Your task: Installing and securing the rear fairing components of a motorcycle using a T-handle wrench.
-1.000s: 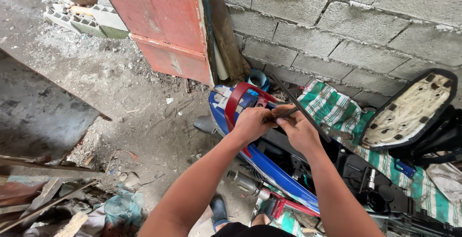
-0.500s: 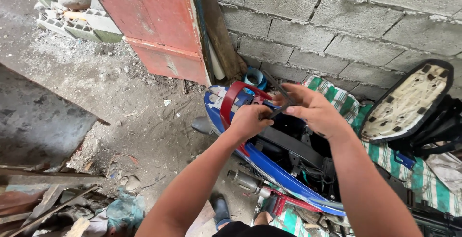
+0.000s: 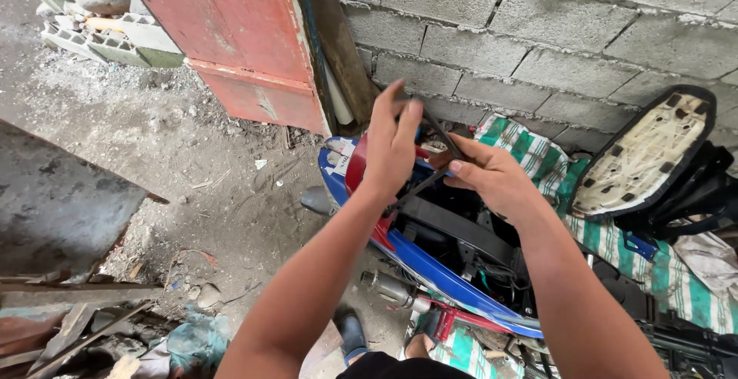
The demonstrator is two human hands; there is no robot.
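1. Gripping a thin black strap [image 3: 438, 129], the left hand [image 3: 392, 144] is raised above the right.
2. Right hand [image 3: 492, 175] pinches the same strap lower down.
3. Beneath both hands sits a blue motorcycle [image 3: 430, 267] with its seat [image 3: 642, 156] lifted.

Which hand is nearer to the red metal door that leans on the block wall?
The left. The left hand is raised just right of the red door, below its edge. The right hand is farther right, over the motorcycle.

The left hand [image 3: 392, 144] hides the black strap's [image 3: 430, 177] upper end — the motorbike [image 3: 430, 271] runs off the bottom edge.
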